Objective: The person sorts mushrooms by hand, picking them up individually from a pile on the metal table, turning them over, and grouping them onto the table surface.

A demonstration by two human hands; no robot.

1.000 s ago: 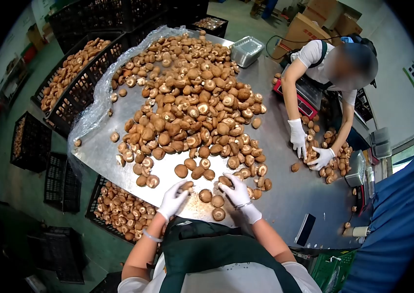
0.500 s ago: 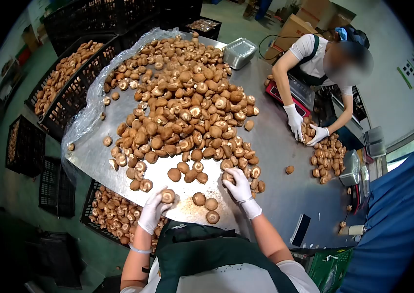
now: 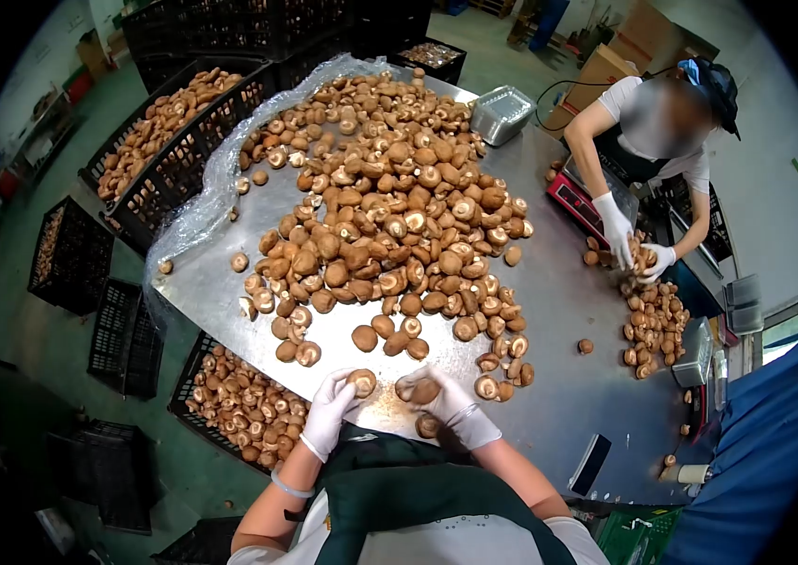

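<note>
A big heap of brown mushrooms covers a steel table. Both my hands wear white gloves and sit at the table's near edge. My left hand holds one mushroom, cap up. My right hand is closed around another mushroom. One more mushroom lies at the table edge just below my right hand. Between my hands and the heap lie a few loose mushrooms.
A black crate of mushrooms stands below the table's left edge; more crates are at the far left. Across the table a person in white gloves handles a smaller mushroom pile by a red scale. A foil tray sits far back.
My left hand has come back from the left over the crate to the table edge, holding a mushroom. My right hand has drawn back from the heap with a mushroom in it.
</note>
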